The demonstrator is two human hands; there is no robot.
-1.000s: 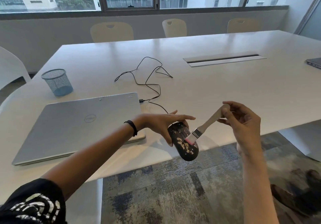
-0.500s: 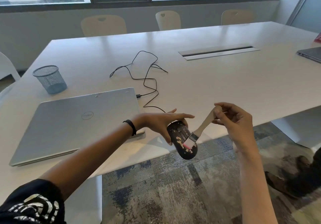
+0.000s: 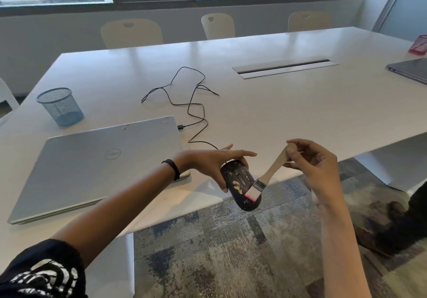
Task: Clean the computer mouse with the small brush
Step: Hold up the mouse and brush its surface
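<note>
A black computer mouse (image 3: 240, 185) speckled with pale crumbs is held in the air past the table's front edge, top side up and tilted toward me. My left hand (image 3: 215, 162) grips its far end from the side. A small brush (image 3: 268, 172) with a wooden handle, metal ferrule and pink-tipped bristles is pinched by the handle end in my right hand (image 3: 312, 163). Its bristles rest on the mouse's right near side. The mouse's black cable (image 3: 191, 110) runs back in loops across the table.
A closed silver laptop (image 3: 97, 163) lies on the white table (image 3: 300, 103) at left, a blue mesh cup (image 3: 60, 106) behind it. A second laptop (image 3: 409, 70) and a pink container (image 3: 418, 45) are at far right. Chairs (image 3: 131, 33) line the far side. Patterned carpet lies below.
The brush has slid down the mouse from its middle toward the near right end. The camera view tilted slightly; my left hand keeps the mouse in about the same place.
</note>
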